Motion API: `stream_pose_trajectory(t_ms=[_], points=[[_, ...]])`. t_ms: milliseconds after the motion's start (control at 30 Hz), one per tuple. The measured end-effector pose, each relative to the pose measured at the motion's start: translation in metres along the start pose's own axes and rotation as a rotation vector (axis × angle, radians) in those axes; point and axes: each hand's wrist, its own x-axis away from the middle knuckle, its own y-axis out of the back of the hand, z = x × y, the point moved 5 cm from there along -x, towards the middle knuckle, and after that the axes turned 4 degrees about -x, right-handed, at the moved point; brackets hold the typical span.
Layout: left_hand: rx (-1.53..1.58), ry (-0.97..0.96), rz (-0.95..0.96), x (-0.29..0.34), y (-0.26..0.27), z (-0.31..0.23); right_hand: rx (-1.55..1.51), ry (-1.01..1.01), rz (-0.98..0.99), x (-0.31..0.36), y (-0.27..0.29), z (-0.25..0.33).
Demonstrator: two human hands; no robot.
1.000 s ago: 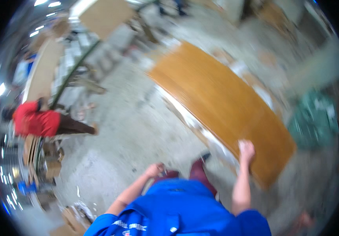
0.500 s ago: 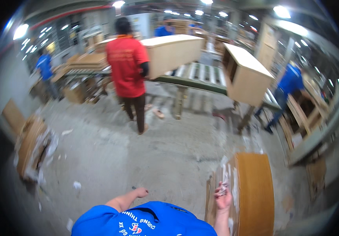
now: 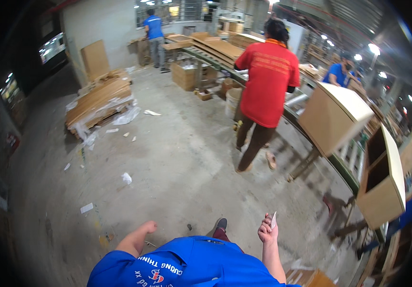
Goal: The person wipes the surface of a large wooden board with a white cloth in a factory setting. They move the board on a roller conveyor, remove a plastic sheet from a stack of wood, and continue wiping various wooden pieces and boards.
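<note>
My left hand (image 3: 150, 226) hangs out at my left side above the concrete floor. Its fingers are curled in, and nothing shows in them. In front of me on the right, my right hand (image 3: 267, 229) is raised, with its fingers closed round a small, thin white piece (image 3: 274, 220) that looks like folded paper or plastic. Its lower part is hidden by the fingers. At the lower right, close to my right forearm, the top of a brown board stack (image 3: 311, 277) shows.
A person in a red shirt (image 3: 269, 83) stands at a roller conveyor (image 3: 352, 182) carrying wooden cabinets (image 3: 335, 117). Wrapped boards (image 3: 100, 103) lie on the floor at left. Paper scraps (image 3: 127, 178) dot the floor. Several people in blue work farther off.
My view has swung left, so the person in red and the cabinets sit farther right. The board stack beside my right hand has slid to the lower edge. The white piece stays in that hand.
</note>
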Motion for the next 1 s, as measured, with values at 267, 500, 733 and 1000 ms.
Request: stream_pose_trajectory(t_ms=[267, 500, 733, 1000], points=[[0.436, 0.397, -0.080, -0.035, 0.009, -0.026, 0.293, -0.349, 0.076, -0.231, -0.153, -0.024], [0.723, 0.657, -0.058, -0.051, -0.015, -0.031, 0.444, -0.580, 0.135, -0.373, -0.229, -0.114], [0.777, 0.814, 0.127, -0.115, 0.024, 0.028, 0.227, -0.799, 0.193, -0.513, -0.280, -0.198], [0.394, 0.498, -0.086, -0.361, 0.294, 0.155, 0.227, -0.420, 0.241, -0.662, -0.354, -0.198]])
